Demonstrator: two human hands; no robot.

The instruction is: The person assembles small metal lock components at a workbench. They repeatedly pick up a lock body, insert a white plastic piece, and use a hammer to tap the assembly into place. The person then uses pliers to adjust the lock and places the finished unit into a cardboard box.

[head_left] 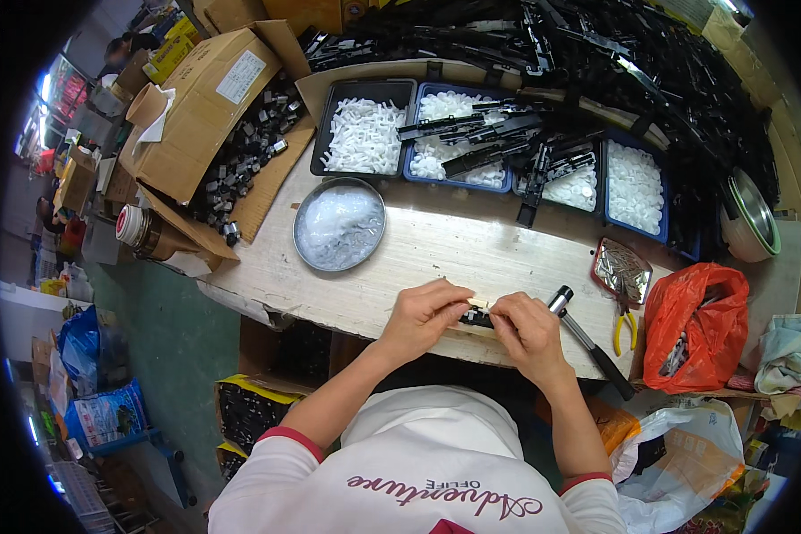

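Head view: nearest us, below the surface, a white shirt fills the lower middle, with a white plastic bag to its right. A hammer lies just beside our right hand, its dark handle reaching over the front edge, with yellow-handled pliers and a red bag farther right. Both our forearms come up from below and bend inward over the front edge. Our left hand pinches the left end of a small dark part, which sits near that edge between the two hands; our right hand pinches its right end, thumb and fingers drawn together. Our fingers cover much of it, and a small pale piece shows just above. Farther off, a red tray holds slim metal pieces, and a round metal dish holds a translucent, whitish heap. Behind them, a black bin holds white stick-like pieces, and a blue bin holds white pieces partly covered by dark metal assemblies. To the left, an open cardboard box spills metal blocks; a big heap of dark assemblies lies at the back.
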